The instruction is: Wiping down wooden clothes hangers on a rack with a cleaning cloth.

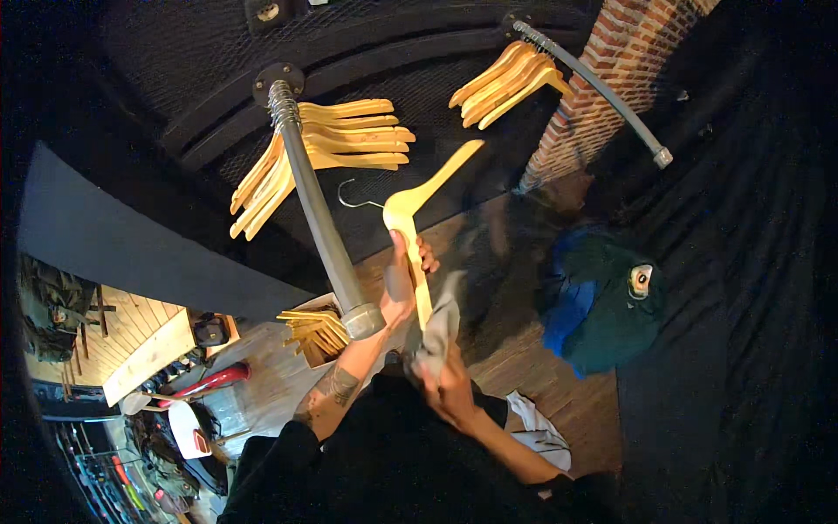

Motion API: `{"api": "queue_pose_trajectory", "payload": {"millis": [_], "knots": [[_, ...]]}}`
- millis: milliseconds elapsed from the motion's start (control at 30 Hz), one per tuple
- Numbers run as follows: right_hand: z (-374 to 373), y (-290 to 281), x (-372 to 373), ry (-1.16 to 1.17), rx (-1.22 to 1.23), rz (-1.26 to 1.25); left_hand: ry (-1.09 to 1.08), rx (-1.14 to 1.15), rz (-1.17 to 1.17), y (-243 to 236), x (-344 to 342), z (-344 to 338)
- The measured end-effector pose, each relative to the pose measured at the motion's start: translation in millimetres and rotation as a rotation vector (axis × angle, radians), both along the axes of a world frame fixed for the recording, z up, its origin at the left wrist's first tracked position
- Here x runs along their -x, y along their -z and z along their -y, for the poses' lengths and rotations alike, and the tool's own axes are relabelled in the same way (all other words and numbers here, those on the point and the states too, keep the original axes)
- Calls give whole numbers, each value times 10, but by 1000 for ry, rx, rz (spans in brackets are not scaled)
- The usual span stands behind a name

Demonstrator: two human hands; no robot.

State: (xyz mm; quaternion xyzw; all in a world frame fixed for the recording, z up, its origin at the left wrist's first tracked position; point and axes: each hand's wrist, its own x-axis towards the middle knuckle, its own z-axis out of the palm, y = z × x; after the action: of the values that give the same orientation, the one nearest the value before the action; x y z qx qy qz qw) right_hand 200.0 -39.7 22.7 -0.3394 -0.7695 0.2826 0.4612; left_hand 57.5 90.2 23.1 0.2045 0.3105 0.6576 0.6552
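Observation:
My left hand [401, 288] is wrapped round one arm of a light wooden clothes hanger [403, 208], its metal hook pointing left and its other arm reaching up to the right. In my right hand [448, 391] is a crumpled grey cloth [443, 321], blurred by motion, which lies against the hanger's lower end. Part of that end is hidden behind the cloth. Left of the hanger runs a grey metal rail [325, 218], its end cap just over my left forearm.
Wooden hangers [358, 135] hang at the rail's far end. More hangers [511, 83] hang from a second rail [611, 94] by a brick pillar [598, 83]. A box of hangers [321, 330] stands lower left. Dark green and blue fabric [602, 306] is on the right, white cloth [534, 428] below.

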Motion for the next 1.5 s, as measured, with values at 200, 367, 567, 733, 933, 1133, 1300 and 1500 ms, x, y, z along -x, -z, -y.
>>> {"api": "queue_pose_trajectory", "payload": {"millis": [200,367,567,733,933,1133,1300,1500], "knots": [[-511,1,-4,110,116,120,-97,329,-330,104,-273,220],[-59,228,-102,17,6,369,-201,179,-154,282,-31,163],[177,357,-305,-382,524,847,-197,164,-257,1043,294,573],[-155,324,-428,-191,338,664,-307,431,-254,1618,730,1249],[-102,308,-145,-199,342,963,-441,744,-98,2077,676,1875],[276,330,239,-341,388,1096,-204,949,-457,2525,971,2462],[786,921,802,-574,365,1300,-380,713,-742,2400,1463,2809],[1708,1594,1330,-459,-29,1018,-422,673,-1185,2637,2205,3150]]}}
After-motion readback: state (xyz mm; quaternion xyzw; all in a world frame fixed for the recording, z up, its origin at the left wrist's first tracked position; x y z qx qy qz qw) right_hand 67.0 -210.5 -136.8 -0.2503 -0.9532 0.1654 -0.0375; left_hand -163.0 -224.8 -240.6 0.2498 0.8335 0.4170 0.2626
